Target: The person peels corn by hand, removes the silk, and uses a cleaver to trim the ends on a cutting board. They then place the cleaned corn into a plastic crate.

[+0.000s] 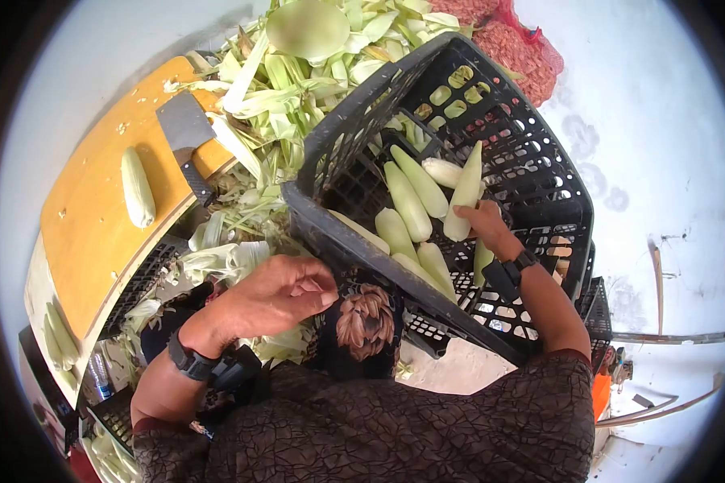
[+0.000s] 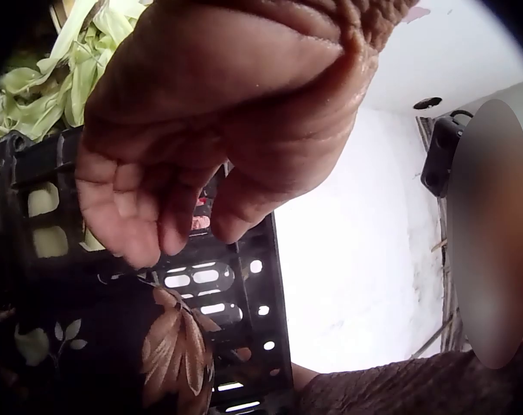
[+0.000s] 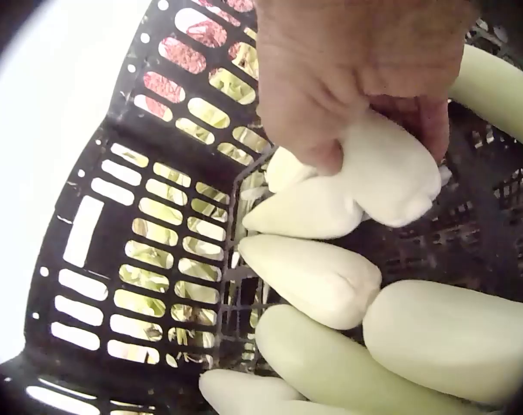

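Observation:
My right hand (image 1: 490, 228) reaches into a black plastic crate (image 1: 292, 197) and grips one pale green ear of corn (image 1: 466, 189) near its thick end. In the right wrist view, the thumb and fingers hold that ear from both sides. Several other ears of corn (image 3: 309, 281) lie loosely beneath and beside it on the crate floor. My left hand (image 1: 278, 298) hovers over the lap, just outside the crate's near corner, fingers loosely bent and holding nothing. The left wrist view shows its palm and fingertips in front of the crate wall.
Left, a yellow board (image 1: 80, 241) bears one ear (image 1: 137, 187) and a cleaver (image 1: 184, 125), its handle past the board's edge. Corn husks (image 1: 274, 80) heap behind and beside the crate. A red mesh sack (image 1: 528, 64) stands behind the crate against the white wall (image 1: 636, 121).

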Tool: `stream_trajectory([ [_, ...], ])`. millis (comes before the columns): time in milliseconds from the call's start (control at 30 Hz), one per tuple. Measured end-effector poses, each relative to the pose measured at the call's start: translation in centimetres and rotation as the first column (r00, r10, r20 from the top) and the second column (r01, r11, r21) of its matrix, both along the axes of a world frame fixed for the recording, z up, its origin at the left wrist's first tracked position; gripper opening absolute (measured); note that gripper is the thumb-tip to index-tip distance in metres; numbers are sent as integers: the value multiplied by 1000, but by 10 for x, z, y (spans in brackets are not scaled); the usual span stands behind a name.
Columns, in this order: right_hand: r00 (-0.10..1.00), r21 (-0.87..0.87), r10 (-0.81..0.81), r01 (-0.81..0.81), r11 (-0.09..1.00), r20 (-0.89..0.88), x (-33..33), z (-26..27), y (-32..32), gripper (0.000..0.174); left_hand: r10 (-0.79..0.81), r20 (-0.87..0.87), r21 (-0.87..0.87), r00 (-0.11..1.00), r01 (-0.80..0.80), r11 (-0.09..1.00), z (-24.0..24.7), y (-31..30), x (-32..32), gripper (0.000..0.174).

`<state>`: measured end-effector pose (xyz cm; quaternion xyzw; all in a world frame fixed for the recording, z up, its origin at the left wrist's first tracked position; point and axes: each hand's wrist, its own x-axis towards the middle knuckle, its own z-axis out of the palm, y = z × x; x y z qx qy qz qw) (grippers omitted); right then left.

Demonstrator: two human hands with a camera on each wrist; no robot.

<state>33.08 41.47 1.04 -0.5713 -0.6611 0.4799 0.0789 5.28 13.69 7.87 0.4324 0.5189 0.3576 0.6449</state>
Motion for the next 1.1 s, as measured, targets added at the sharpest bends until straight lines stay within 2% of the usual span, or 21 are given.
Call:
stream_trajectory([
  [33,1000,7,6,-6,1000,-2,-2,8,-3,37,6,-21,12,1000,-6,1000,4,1,0,18],
  [100,987,-100,-3,-13,995,-159,-8,25,-11,37,14,-46,28,999,-12,1000,7,1,0,17],
  [233,969,-167,17,-59,984,-245,-14,53,-11,36,7,20,56,1000,-8,998,-1,0,0,17],
  [300,946,-177,99,-159,971,-309,-20,72,-13,37,13,49,79,999,-16,997,-1,-2,-1,16],
  [433,899,-97,279,-328,940,-336,-41,121,-38,37,65,238,153,969,-104,983,5,-4,-1,16],
  [467,885,-95,281,-337,937,-371,-51,135,-52,38,75,303,157,950,-127,979,7,-4,-2,17],
  [500,884,-94,284,-339,936,-371,-55,142,-57,38,77,304,158,950,-130,979,8,-4,-1,17],
  [600,859,-53,343,-390,919,-380,-64,155,-71,41,79,457,173,886,-176,969,8,-4,-1,21],
  [700,827,9,442,-468,883,-347,-80,174,-95,41,86,457,238,885,-215,947,15,-6,-1,24],
  [767,817,62,470,-478,876,-335,-96,185,-119,39,56,359,368,932,-196,909,12,-6,-2,34],
  [800,827,19,438,-462,887,-353,-102,187,-128,36,48,368,363,929,-191,912,14,-7,-4,38],
  [933,810,42,524,-533,845,-263,-121,190,-148,36,31,504,342,863,-232,911,12,-11,-4,52],
  [967,801,56,538,-544,837,-262,-127,192,-156,37,55,499,341,865,-255,905,13,-11,-3,52],
  [1033,785,71,561,-564,822,-260,-139,192,-167,37,13,639,406,769,-351,844,14,-12,-1,49],
  [1100,771,96,587,-583,807,-247,-149,191,-177,37,46,616,411,787,-370,833,18,-18,-5,49],
])
